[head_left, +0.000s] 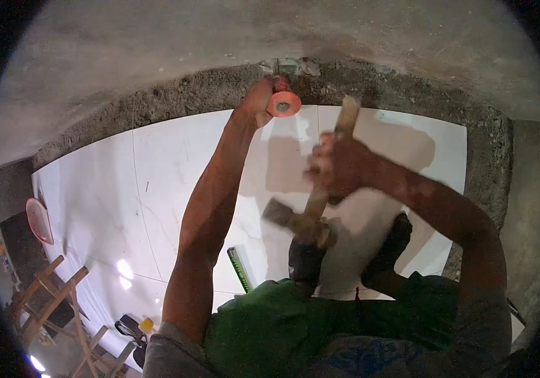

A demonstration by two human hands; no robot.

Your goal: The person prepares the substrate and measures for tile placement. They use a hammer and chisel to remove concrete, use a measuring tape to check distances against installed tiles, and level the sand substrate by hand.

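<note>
My left hand (256, 101) is closed around a chisel with a pink round hand guard (287, 97), held against the rough strip at the wall's foot beside a broken pale patch (291, 67). The chisel's round end faces up toward me. My right hand (339, 164) grips the wooden handle of a hammer, blurred by motion; the hammer's head (285, 214) hangs down-left over the white tiles and my dark-covered foot. My other foot (389, 249) rests on the tiles at the right.
Large white tiles (191, 151) cover the floor, bordered by bare rough concrete (488, 157) under grey walls (156, 44). A green level (240, 269) lies near my knee. At the left are a pink basin (40, 220), wooden frames (55, 290) and dark items with a yellow part (137, 331).
</note>
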